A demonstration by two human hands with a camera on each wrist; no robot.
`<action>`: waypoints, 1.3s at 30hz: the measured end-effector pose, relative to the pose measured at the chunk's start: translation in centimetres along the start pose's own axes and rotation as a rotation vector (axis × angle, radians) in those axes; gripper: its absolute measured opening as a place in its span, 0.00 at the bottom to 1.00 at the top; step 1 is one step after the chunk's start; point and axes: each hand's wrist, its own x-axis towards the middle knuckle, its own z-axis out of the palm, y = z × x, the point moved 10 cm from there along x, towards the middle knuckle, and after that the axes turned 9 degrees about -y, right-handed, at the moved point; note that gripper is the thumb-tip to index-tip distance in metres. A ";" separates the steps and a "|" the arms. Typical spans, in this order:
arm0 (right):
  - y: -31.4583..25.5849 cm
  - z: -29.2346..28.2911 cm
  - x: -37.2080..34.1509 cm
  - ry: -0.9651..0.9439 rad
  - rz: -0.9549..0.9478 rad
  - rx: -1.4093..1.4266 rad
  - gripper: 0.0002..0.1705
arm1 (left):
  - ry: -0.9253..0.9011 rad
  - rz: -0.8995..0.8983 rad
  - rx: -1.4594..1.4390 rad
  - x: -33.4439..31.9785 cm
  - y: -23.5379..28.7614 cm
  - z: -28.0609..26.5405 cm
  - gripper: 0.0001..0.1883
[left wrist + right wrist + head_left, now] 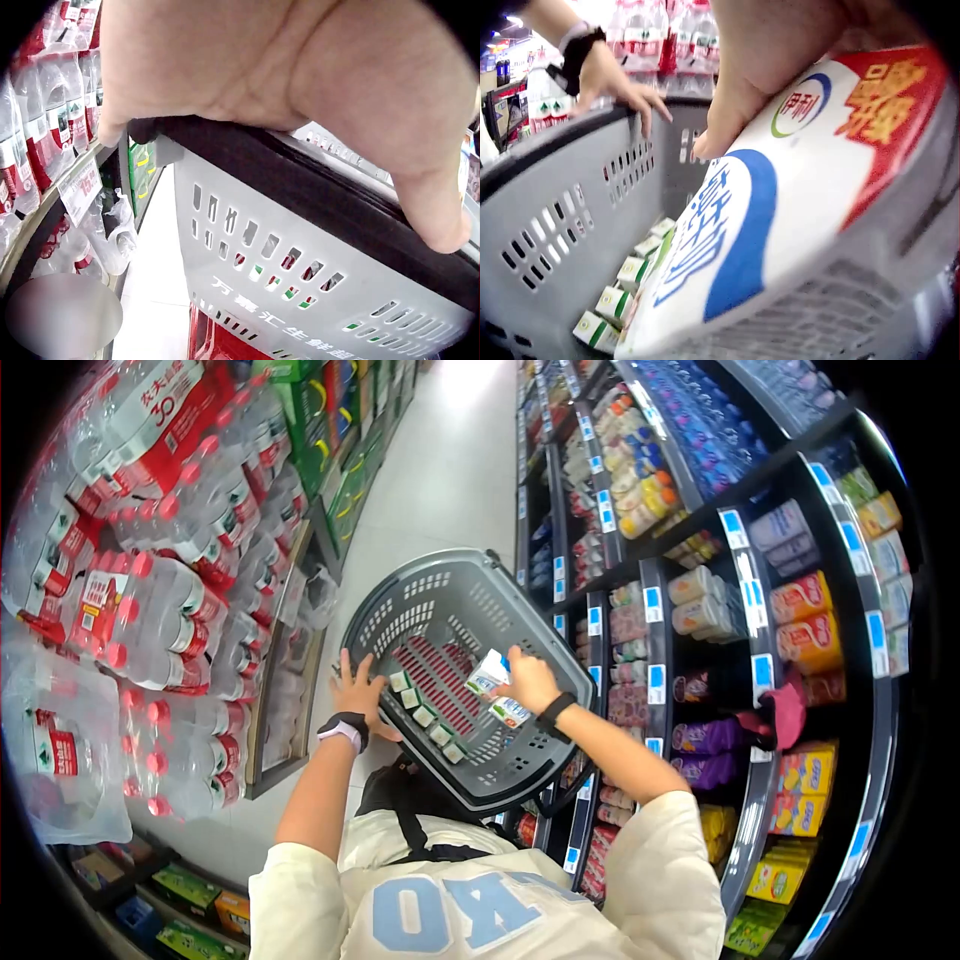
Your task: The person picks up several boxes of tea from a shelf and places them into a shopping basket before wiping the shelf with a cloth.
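Observation:
A grey basket (520,595) with a dark rim stands in front of the person. The left hand (358,688) rests on its left rim with fingers spread; in the left wrist view that hand (300,67) lies across the dark rim. Inside the basket, the right hand (530,682) grips a white milk pack (487,674) with blue and red print. The right wrist view shows this pack (802,180) close up, the right hand (772,52) at its upper side, some fingers hidden. Several small green-and-white cartons (615,304) stand in a row along the basket's left side.
Wrapped water bottles (165,610) are stacked at the left, with a price tag (80,190) on their shelf edge. Shelves of drinks and packets (805,610) line the right, close to the basket. A pale floor aisle (435,480) runs ahead between them.

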 end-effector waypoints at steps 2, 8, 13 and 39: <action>1.4 5.3 2.4 -0.091 0.087 0.041 0.39 | 0.018 0.009 0.000 -0.1 -0.1 -0.1 0.50; 4.3 19.0 6.1 -0.194 0.257 0.048 0.31 | 0.031 -0.027 -0.038 0.0 -0.1 -0.4 0.50; 3.4 24.4 6.0 -0.197 0.214 0.115 0.33 | 0.080 -0.004 -0.019 0.0 -0.1 -0.2 0.50; 8.1 -13.3 -8.7 0.389 0.032 0.327 0.20 | -0.076 0.054 0.136 2.0 -0.7 1.4 0.54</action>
